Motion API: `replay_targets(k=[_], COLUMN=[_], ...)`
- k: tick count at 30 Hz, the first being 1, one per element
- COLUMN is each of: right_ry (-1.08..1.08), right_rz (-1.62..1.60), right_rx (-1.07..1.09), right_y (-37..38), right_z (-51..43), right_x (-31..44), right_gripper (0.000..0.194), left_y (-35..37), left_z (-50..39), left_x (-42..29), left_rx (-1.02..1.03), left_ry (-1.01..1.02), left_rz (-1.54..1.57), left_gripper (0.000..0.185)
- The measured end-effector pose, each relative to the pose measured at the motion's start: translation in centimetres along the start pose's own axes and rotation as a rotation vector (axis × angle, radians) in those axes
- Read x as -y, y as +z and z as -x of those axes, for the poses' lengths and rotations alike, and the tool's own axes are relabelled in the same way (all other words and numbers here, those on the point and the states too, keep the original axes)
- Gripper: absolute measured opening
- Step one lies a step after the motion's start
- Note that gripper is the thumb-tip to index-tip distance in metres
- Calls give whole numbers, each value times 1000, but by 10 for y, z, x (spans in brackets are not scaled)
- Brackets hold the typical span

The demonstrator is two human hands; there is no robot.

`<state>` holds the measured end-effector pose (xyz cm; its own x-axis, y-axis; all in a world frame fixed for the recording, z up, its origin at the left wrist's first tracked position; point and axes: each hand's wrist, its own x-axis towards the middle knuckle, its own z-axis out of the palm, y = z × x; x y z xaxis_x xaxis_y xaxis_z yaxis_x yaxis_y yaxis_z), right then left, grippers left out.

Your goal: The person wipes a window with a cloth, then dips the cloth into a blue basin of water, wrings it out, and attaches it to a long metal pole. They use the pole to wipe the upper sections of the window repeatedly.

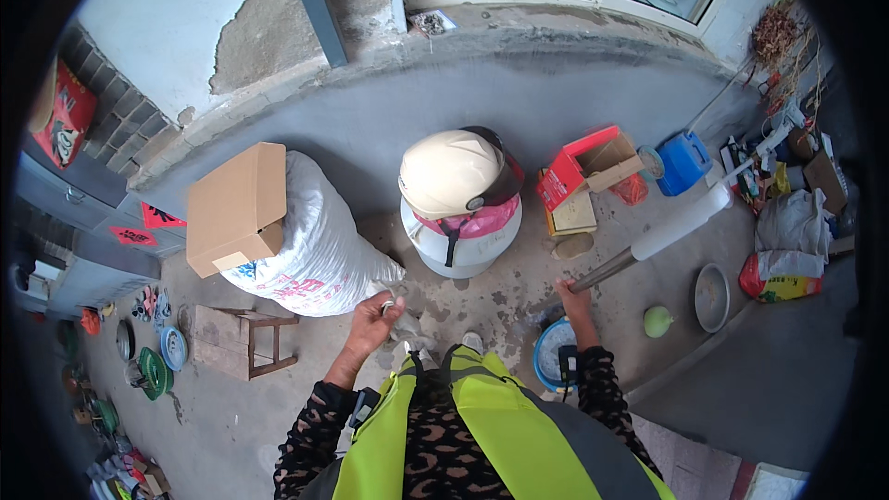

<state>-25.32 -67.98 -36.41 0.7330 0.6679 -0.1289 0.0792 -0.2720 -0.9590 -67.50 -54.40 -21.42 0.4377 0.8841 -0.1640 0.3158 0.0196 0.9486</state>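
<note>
My left hand (pixel 374 328) is closed, thumb against fingers, on a piece of pale, limp material (pixel 404 319) hanging by my feet. Right beside it is the narrow end of a bulging white woven sack (pixel 305 278); whether the two are joined I cannot tell. My right hand (pixel 574 297) grips the near end of a metal tube (pixel 605 269), which slants up to the right. A thick white cylinder (pixel 684 223) surrounds the tube's far part. Beneath my right forearm sits a blue basin (pixel 539 360), partly hidden by the arm and a wrist-worn device.
A cardboard box (pixel 233 212) rests on the sack. Ahead, a cream helmet (pixel 448 170) tops a white bucket (pixel 458 264). A wooden stool (pixel 221 340) lies left. On the right are a red box (pixel 566 173), a blue jug (pixel 682 163), a metal bowl (pixel 711 298) and a green gourd-like vegetable (pixel 657 321).
</note>
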Motion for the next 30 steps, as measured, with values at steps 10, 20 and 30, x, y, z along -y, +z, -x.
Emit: replay_targets(k=[10,20,30], right_ry=[-158,-175,-122], right_rz=[-225,-609,-793], right_rx=[-71,-38,-53], right_y=[-73,-116,-135], right_z=[-18,-5,-2], right_x=[142,225,276], right_gripper=[36,40,46], left_y=[14,23,-33], left_z=[-63,-98,-102], left_x=[-56,-56,-34], left_rx=[217,184,134], left_ry=[254,-29,-190], left_rz=[-330,289,364], left_gripper=[18,27,31])
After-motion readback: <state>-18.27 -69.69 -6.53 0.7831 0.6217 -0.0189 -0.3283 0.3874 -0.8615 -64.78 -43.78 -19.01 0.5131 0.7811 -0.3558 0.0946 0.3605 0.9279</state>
